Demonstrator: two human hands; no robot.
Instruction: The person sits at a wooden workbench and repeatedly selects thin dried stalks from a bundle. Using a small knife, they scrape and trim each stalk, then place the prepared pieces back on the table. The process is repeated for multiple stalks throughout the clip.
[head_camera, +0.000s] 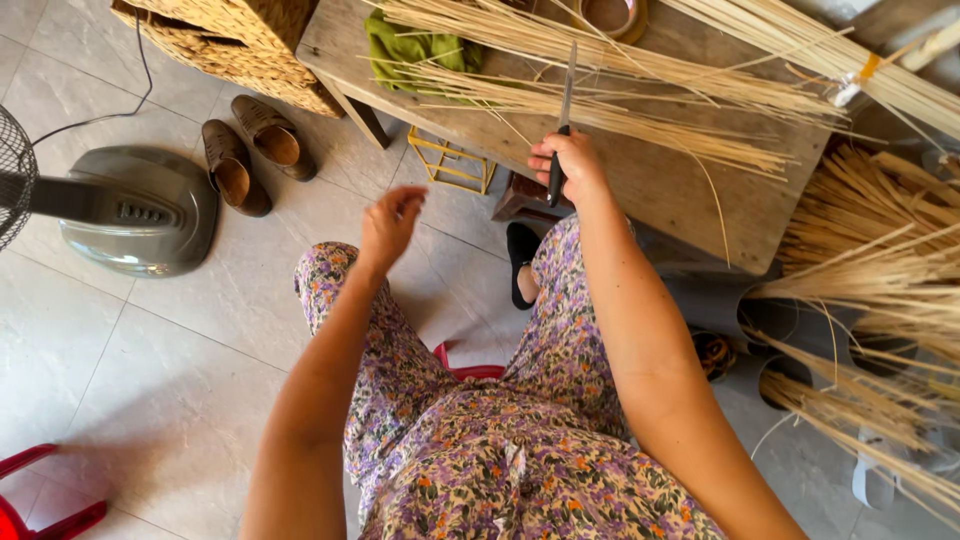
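Observation:
My right hand (570, 165) grips the black handle of a knife (563, 110), its blade pointing away over the wooden table (690, 190). The blade lies across pale thin reed strips (600, 110) spread on the tabletop. My left hand (390, 222) hovers in the air above my knee, left of the table, fingers loosely curled and holding nothing. A green cloth (410, 55) lies under the strips at the table's far left.
A fan base (140, 210) and a pair of brown shoes (250, 150) sit on the tiled floor at left, beside a woven basket (230, 40). Bundles of reeds (880, 270) stand in tubes at right. A red stool edge (40, 500) shows lower left.

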